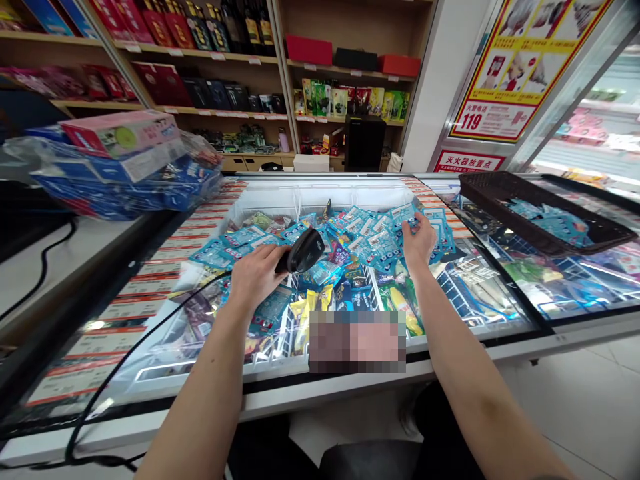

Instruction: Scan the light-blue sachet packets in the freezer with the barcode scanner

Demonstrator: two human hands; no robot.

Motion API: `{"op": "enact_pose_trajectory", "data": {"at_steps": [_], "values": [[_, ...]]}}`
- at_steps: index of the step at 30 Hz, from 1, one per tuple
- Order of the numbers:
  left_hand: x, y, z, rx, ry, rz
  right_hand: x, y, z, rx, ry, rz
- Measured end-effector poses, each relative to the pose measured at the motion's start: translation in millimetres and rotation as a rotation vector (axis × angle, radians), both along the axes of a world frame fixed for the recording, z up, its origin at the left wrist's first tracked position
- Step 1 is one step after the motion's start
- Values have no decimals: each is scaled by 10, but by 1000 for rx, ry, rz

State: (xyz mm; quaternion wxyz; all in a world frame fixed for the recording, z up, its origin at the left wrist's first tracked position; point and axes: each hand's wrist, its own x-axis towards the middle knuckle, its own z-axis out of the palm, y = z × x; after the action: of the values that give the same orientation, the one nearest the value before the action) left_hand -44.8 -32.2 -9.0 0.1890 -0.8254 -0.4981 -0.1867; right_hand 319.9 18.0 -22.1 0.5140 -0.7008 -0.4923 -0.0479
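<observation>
White is the front edge of one big freezer [280,402], close to the person. Some yellow packets [306,313] show down inside it. The left hand [257,273] is curled round one black scanner [306,251] — one black cord [165,320] runs back from it. The right hand [420,241] has its fingers bent at the edge of the blue packets [383,240]; I cannot tell if it grips one. The blue packets lie spread across the freezer top, under and between both hands — too many to count. On the right is one brown basket [500,217] with more blue packets in it. Far back, three flat boxes [356,59] sit on one shelf: two red, one black.
</observation>
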Motion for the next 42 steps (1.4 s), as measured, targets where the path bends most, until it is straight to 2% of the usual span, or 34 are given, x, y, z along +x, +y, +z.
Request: {"op": "enact_pose_trajectory", "data": {"at_steps": [3,7,10,12,19,21,23,28,32,35,42], "values": [[-46,8,-6,8,-13,52,-24,-59,28,-48,-117,-80],[-91,15,-4,-8,-20,78,-63,-131,59,-91,-168,-150],[-110,15,4,-2,-30,110,-149,-161,68,-87,-230,-103],[-119,14,4,10,-36,129,-253,-169,58,-82,-314,37],[-150,10,-15,26,-56,163,-761,-159,-68,-152,-622,790],[-151,7,-14,30,-72,158,-880,-166,-111,-166,-680,919],[-147,3,-7,30,-86,150,-963,-182,-143,-176,-717,982],[-134,-12,25,26,-88,152,-1015,-237,-114,-190,-675,1002],[-120,-29,48,19,-84,148,-998,-242,-65,-155,-527,918],[-103,-38,53,-6,-85,133,-979,-221,-83,-175,-499,881],[-92,-21,18,-30,-103,91,-804,-228,-69,-331,-443,1026]]}}
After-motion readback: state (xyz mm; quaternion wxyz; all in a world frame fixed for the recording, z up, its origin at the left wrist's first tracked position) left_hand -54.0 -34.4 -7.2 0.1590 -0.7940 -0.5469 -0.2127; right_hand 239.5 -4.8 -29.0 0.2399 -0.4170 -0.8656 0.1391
